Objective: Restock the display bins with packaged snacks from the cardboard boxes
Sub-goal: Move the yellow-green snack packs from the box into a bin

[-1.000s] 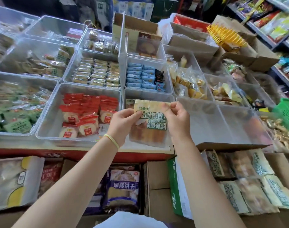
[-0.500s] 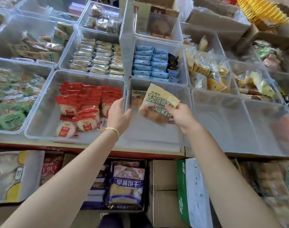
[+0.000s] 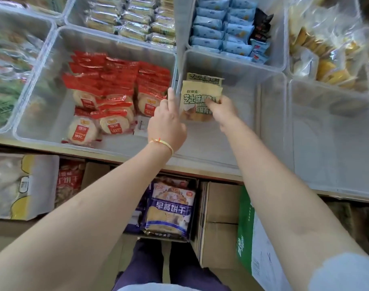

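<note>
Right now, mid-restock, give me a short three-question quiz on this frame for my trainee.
1. True or false: the right hand grips the yellow-green snack packet inside the clear middle bin.
2. Which bin lies directly to the left of that bin?
A. the one with the red-topped round cakes
B. the one with the blue packets
C. the one with purple biscuit bags
3. Fill in: the left hand holds ____, with a finger raised along the bin wall.

Key:
1. True; a second matching packet already lies behind it.
2. A
3. Nothing
</note>
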The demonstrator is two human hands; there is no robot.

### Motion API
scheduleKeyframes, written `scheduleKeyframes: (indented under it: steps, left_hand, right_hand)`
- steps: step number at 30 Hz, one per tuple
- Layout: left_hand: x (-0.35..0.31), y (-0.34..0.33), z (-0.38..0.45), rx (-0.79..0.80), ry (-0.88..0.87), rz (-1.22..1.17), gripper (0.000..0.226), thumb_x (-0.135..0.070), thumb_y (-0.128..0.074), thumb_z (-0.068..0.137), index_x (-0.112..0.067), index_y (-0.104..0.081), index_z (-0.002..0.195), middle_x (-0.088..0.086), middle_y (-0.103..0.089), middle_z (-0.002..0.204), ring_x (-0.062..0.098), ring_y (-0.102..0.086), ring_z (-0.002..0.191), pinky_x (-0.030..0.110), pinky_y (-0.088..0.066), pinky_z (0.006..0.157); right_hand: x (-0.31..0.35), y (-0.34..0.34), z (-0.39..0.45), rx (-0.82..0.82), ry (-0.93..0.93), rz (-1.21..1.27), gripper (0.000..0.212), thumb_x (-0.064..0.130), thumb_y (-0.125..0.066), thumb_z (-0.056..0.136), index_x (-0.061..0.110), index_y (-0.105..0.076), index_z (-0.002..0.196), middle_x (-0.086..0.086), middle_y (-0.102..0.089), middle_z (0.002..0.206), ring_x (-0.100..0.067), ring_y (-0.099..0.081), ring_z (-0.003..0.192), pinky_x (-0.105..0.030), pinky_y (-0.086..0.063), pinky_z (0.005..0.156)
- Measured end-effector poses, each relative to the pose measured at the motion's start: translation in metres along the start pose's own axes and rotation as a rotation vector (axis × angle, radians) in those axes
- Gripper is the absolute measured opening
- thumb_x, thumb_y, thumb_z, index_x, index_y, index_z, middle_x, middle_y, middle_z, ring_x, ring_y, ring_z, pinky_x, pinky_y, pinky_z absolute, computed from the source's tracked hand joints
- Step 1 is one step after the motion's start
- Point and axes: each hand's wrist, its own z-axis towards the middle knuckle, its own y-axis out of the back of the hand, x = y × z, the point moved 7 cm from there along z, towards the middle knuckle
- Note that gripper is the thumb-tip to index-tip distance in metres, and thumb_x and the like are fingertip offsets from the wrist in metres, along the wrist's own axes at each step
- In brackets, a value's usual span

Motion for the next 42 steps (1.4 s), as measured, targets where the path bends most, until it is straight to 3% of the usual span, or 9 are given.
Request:
scheduleKeyframes:
  steps: [5,8,10,17,24,27,31,36,42]
  left_hand:
    - [0.001,0.0,-0.002,0.007,0.026,0.01,0.083,-0.02,-0.055,0.092,-0.011,-0.003,0.157,0.014,-0.047,0.131,0.033,-0.051,0.112,0.041,-0.046,0.073]
    - [0.0,0.001,-0.002,0.019,0.032,0.031,0.085,-0.018,-0.054,0.091,-0.011,-0.001,0.157,0.013,-0.047,0.131,0.032,-0.051,0.111,0.041,-0.048,0.075]
    - [0.0,0.001,-0.003,0.029,0.036,0.033,0.087,-0.015,-0.053,0.088,-0.011,-0.001,0.157,0.013,-0.047,0.131,0.031,-0.051,0.111,0.039,-0.048,0.075]
    - [0.0,0.0,-0.002,0.039,0.043,0.053,0.087,-0.014,-0.052,0.088,-0.011,0.001,0.157,0.012,-0.046,0.133,0.03,-0.05,0.111,0.035,-0.044,0.073]
    - [0.0,0.001,-0.001,0.03,0.037,0.08,0.086,-0.016,-0.052,0.089,-0.01,0.002,0.157,0.013,-0.047,0.132,0.029,-0.05,0.112,0.034,-0.044,0.074]
    - [0.0,0.002,0.0,0.008,0.02,0.06,0.086,-0.02,-0.054,0.091,-0.009,0.0,0.157,0.014,-0.048,0.13,0.031,-0.05,0.114,0.037,-0.047,0.079]
    - [-0.003,0.005,-0.001,0.003,-0.022,0.042,0.087,-0.023,-0.058,0.089,-0.008,-0.005,0.156,0.016,-0.045,0.136,0.032,-0.047,0.12,0.043,-0.049,0.09]
    - [-0.018,0.032,-0.039,-0.105,-0.067,-0.01,0.072,-0.022,-0.056,0.089,-0.008,-0.026,0.152,0.019,-0.032,0.153,0.035,-0.03,0.14,0.047,-0.03,0.111]
    - [-0.086,0.062,-0.1,0.029,-0.105,-0.37,0.029,-0.029,-0.05,0.088,-0.017,-0.07,0.106,0.001,-0.071,0.095,0.024,-0.066,0.089,0.032,-0.051,0.075]
  right_hand:
    - [-0.025,0.006,-0.006,-0.107,-0.168,-0.062,0.069,0.048,-0.074,0.085,0.008,-0.037,0.128,-0.006,-0.053,0.127,-0.026,-0.058,0.107,-0.035,-0.051,0.083]
    - [-0.037,-0.006,-0.015,0.003,-0.349,-0.025,0.067,0.059,-0.062,0.09,0.011,-0.04,0.131,-0.005,-0.051,0.123,-0.033,-0.068,0.099,-0.026,-0.052,0.051]
    - [-0.039,-0.011,-0.013,0.037,-0.38,-0.034,0.058,0.06,-0.057,0.092,0.015,-0.047,0.128,-0.005,-0.052,0.115,-0.034,-0.072,0.09,-0.021,-0.048,0.044]
    - [-0.032,-0.013,0.008,-0.146,-0.392,-0.134,0.071,0.061,-0.067,0.082,0.005,-0.055,0.124,-0.012,-0.066,0.118,-0.039,-0.07,0.092,-0.048,-0.061,0.076]
    - [-0.04,-0.01,-0.006,-0.119,-0.379,0.036,0.077,0.059,-0.074,0.079,0.006,-0.05,0.13,-0.006,-0.057,0.118,-0.031,-0.067,0.102,-0.037,-0.063,0.07]
    - [-0.041,-0.001,-0.015,-0.093,-0.335,0.08,0.072,0.054,-0.077,0.079,0.006,-0.052,0.126,-0.01,-0.061,0.122,-0.03,-0.07,0.097,-0.031,-0.062,0.063]
    - [-0.035,0.011,-0.032,-0.095,-0.252,0.152,0.051,0.04,-0.074,0.086,0.006,-0.048,0.114,-0.011,-0.059,0.117,-0.026,-0.07,0.093,-0.038,-0.062,0.078]
    - [-0.008,0.031,-0.082,-0.088,-0.153,0.258,0.033,0.019,-0.066,0.092,0.007,-0.044,0.114,-0.011,-0.06,0.098,-0.029,-0.072,0.091,-0.038,-0.061,0.082]
    - [0.043,0.102,-0.189,-0.112,0.094,0.313,0.004,0.01,-0.059,0.096,0.01,-0.062,0.093,-0.008,-0.067,0.083,-0.02,-0.07,0.064,-0.033,-0.059,0.061]
